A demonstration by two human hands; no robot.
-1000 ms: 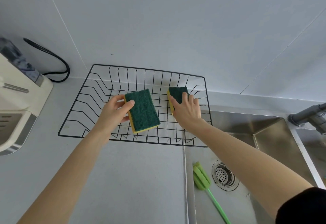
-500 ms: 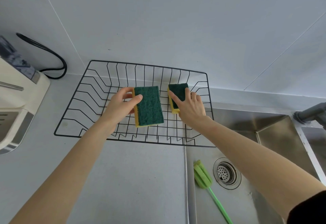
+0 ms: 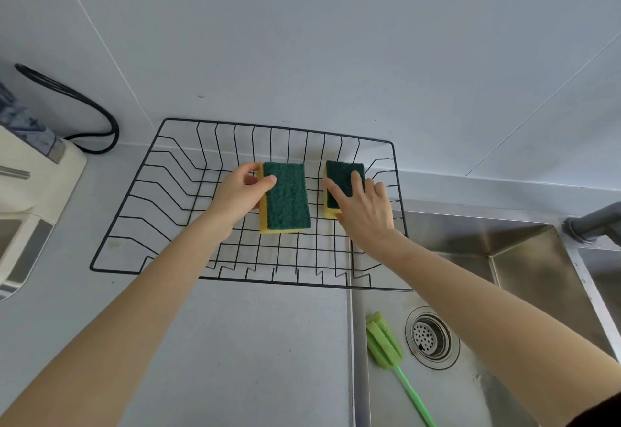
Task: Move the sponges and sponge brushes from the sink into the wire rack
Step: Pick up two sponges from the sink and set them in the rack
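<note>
A black wire rack [image 3: 141, 191] stands on the grey counter against the wall. My left hand [image 3: 240, 193] grips a yellow sponge with a dark green scrub face [image 3: 287, 199] by its left edge, down in the rack's middle. My right hand [image 3: 364, 206] holds a second green-and-yellow sponge [image 3: 342, 174] at the rack's right end, fingers lying over its green face. In the steel sink [image 3: 524, 258] a light green sponge brush [image 3: 386, 344] lies beside the drain, handle pointing to the lower right.
A cream appliance [image 3: 30, 198] with a black cord [image 3: 84, 107] stands at the left edge. The sink's round drain [image 3: 431, 337] sits right of the brush. A grey tap [image 3: 594, 221] juts in at the right. Bare counter [image 3: 252, 342] lies in front of the rack.
Both hands have carried their sponges lower and farther into the rack. The left sponge has turned from tilted to nearly square with the rack's wires.
</note>
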